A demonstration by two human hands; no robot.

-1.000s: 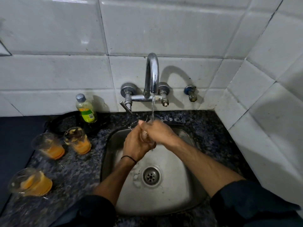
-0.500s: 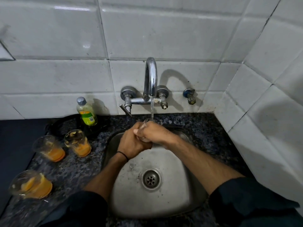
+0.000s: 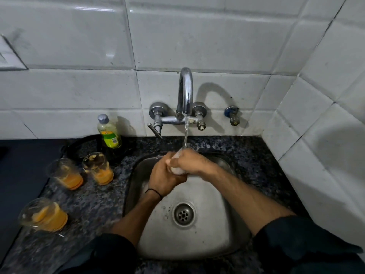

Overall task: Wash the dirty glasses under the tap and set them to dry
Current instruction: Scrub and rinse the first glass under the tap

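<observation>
Head view: a glass was held over the sink, directly under the tap, and a thin stream of water was seen falling onto its upper end. The glass was largely hidden by both hands, so only small clear patches were visible between them. The left hand was wrapped around the glass from the left, its fingers clenched on the lower part. The right hand was laid over the glass from the right, its fingers grasping the upper part. A thin black band was worn on the left wrist. Three dirty glasses with orange residue were stood on the dark speckled desk left of the sink: one nearest the sink, one just beside it to the left, and one apart from these, toward the near edge. A bottle with a green label was stood against the tiled wall, behind the two farther glasses.
</observation>
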